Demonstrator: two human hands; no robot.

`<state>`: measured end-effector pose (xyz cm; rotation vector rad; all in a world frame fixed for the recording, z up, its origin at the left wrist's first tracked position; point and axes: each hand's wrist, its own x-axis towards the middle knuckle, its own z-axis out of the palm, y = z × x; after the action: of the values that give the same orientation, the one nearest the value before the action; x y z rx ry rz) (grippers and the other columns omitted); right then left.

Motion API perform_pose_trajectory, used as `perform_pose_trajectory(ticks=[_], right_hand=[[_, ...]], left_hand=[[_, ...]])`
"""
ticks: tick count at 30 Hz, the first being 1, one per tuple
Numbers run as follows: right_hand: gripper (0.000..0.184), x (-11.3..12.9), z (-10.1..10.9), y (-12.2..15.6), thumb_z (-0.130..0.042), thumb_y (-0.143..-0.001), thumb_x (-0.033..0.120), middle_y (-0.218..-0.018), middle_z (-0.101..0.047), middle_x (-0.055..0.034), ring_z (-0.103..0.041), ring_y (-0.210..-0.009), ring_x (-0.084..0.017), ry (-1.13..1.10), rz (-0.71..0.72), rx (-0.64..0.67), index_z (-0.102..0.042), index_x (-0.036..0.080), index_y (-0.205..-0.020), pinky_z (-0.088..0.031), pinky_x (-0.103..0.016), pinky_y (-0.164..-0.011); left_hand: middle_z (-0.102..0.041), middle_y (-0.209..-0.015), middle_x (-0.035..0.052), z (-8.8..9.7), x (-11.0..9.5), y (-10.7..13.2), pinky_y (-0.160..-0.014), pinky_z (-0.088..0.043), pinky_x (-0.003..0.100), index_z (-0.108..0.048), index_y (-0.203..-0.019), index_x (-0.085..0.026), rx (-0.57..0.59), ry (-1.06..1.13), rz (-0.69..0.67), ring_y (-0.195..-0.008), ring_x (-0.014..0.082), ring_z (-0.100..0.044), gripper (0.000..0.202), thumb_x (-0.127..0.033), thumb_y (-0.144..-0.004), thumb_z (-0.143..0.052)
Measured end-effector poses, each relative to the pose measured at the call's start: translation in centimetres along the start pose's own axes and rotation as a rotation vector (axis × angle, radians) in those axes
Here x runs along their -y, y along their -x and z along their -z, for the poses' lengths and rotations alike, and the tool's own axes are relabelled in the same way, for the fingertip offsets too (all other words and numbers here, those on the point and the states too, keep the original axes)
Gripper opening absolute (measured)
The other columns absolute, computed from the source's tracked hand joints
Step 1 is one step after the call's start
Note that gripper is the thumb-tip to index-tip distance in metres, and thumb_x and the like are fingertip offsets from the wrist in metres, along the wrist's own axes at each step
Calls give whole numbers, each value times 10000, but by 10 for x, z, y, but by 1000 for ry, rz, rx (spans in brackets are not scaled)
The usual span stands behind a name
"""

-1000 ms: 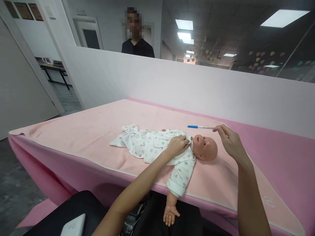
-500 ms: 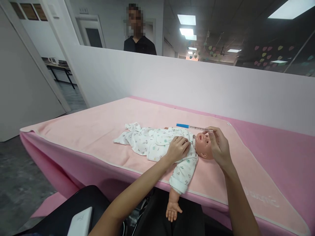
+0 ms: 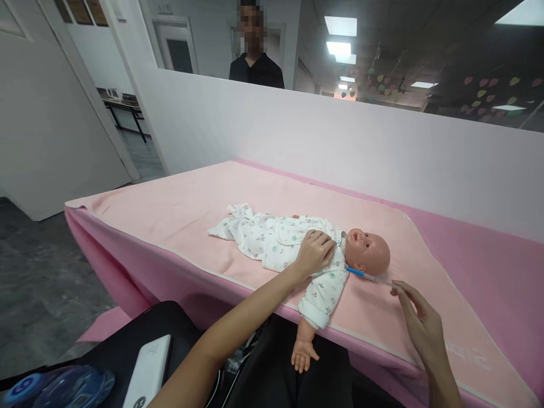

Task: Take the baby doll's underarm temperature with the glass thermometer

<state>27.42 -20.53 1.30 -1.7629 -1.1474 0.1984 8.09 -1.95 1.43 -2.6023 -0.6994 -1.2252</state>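
Note:
A baby doll (image 3: 368, 253) in white printed clothes lies on its back on the pink-covered table, its head to the right. My left hand (image 3: 315, 252) rests on the doll's chest, its fingers curled on the front of the printed top (image 3: 283, 252) near the collar. Between thumb and fingers, my right hand (image 3: 419, 311) pinches the clear end of a slim glass thermometer (image 3: 374, 278). The thermometer's blue end points left, close beside the doll's ear and neck. One doll arm (image 3: 305, 345) hangs over the front edge of the table.
A peach mat (image 3: 170, 204) covers much of the pink tablecloth (image 3: 488, 243). Behind stands a white partition (image 3: 297, 130) with a window, where a person in a dark shirt (image 3: 257, 71) shows. At lower left, a white power bank (image 3: 147, 371) and a bottle (image 3: 63, 388) lie on a black chair.
My right hand has brought the thermometer from above the doll's face down to the near side of its head. The left hand stays on the chest. The view has shifted slightly.

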Motion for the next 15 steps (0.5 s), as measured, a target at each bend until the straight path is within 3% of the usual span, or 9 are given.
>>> perform_pose_trajectory(ticks=[3,6,10,15], right_hand=[[446,-33,8,15,-471,-751,540,-1035,-645,-57,-577,-998,-224,82,-116,0,-632,201,-992,-478,-288,-807],[459,-50,13,21,-441,-756,553,-1049,-642,-58,-583,-973,-230,220,-110,19,-644,208,-982,-486,-305,-772],[426,-62,10,18,-373,-811,470,-929,-656,-87,-593,-838,-228,458,67,36,-662,189,-949,-475,-339,-709],[392,-62,-3,19,-318,-825,296,-865,-621,-136,-552,-726,-239,773,284,-58,-665,138,-915,-439,-377,-635]], left_hand=[[-599,-819,40,0,0,1,-797,-323,339,-608,-850,-189,0,13,25,-820,163,-481,199,-226,-847,-413],[-604,-812,38,0,-2,-1,-797,-324,339,-616,-854,-196,9,35,55,-821,164,-483,201,-219,-844,-416],[-616,-777,31,1,-1,-11,-806,-316,346,-624,-912,-213,55,52,132,-819,170,-488,213,-245,-846,-423],[-605,-704,19,2,8,-30,-780,-309,360,-646,-900,-234,279,44,102,-762,178,-500,237,-323,-851,-432]])
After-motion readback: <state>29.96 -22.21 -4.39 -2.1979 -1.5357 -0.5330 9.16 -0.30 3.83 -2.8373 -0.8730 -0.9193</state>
